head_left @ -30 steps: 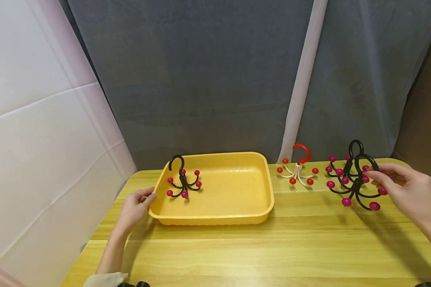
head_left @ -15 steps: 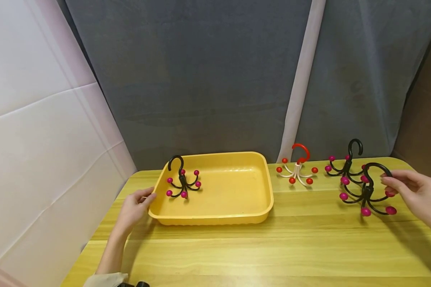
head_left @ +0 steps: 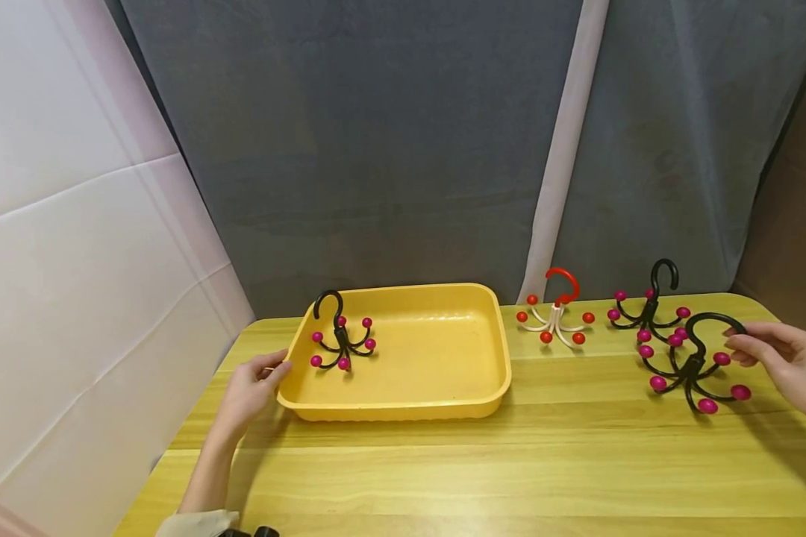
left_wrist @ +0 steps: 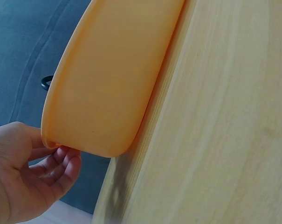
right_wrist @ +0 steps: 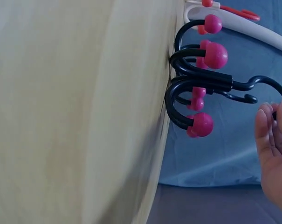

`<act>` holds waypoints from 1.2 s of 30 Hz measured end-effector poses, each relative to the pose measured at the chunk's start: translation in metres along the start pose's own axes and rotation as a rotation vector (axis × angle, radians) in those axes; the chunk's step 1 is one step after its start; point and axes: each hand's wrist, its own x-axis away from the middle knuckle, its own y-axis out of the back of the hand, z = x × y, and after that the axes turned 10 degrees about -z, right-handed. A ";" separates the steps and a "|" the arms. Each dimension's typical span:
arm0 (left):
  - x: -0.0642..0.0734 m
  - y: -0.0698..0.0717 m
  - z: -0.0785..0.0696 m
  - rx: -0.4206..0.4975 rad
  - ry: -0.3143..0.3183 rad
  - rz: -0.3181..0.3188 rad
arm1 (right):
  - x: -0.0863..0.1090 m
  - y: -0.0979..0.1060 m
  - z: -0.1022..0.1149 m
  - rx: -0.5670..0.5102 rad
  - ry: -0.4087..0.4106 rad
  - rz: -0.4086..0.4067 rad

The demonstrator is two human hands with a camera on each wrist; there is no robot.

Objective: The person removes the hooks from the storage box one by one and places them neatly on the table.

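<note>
My right hand (head_left: 786, 369) pinches the end of the curved hook of a black multi-arm hanger (head_left: 694, 365) with magenta balls on its arms. In the right wrist view the hanger's arms (right_wrist: 178, 112) are right at the wooden tabletop, and fingers and thumb meet on the hook's tip. At the left, my left hand (head_left: 250, 388) grips the left rim of a yellow plastic tray (head_left: 436, 358), thumb at the rim and fingers curled below it in the left wrist view. A similar black hanger (head_left: 342, 339) stands inside the tray's left part.
Behind the held hanger stands another black hanger (head_left: 650, 309) with magenta balls, overlapped by it in the head view. A white hanger (head_left: 556, 321) with red hook and balls stands between it and the tray. A grey curtain (head_left: 389, 164) hangs behind the wooden table (head_left: 443, 477).
My right hand has moved right and nearer to me, carrying the black hanger lower and away from the one behind. The left hand and tray have stayed put.
</note>
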 end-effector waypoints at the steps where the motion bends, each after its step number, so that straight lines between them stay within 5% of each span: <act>1: 0.000 0.000 0.000 0.001 -0.001 0.000 | 0.000 0.001 -0.007 -0.010 0.001 0.001; 7: 0.000 0.001 0.000 0.003 -0.003 0.004 | 0.000 0.013 -0.074 -0.112 0.050 0.015; 9: 0.000 0.001 0.000 0.004 -0.004 0.002 | 0.000 0.016 -0.080 -0.139 0.063 0.027; 17: -0.001 0.000 0.001 -0.004 -0.008 -0.003 | -0.003 0.013 -0.020 -0.322 0.092 0.021; 27: 0.001 0.001 -0.001 -0.002 -0.002 0.011 | -0.002 0.021 -0.044 -0.158 0.060 0.036; 36: 0.001 0.001 -0.001 0.009 0.002 0.011 | -0.007 0.017 -0.008 -0.123 -0.027 -0.002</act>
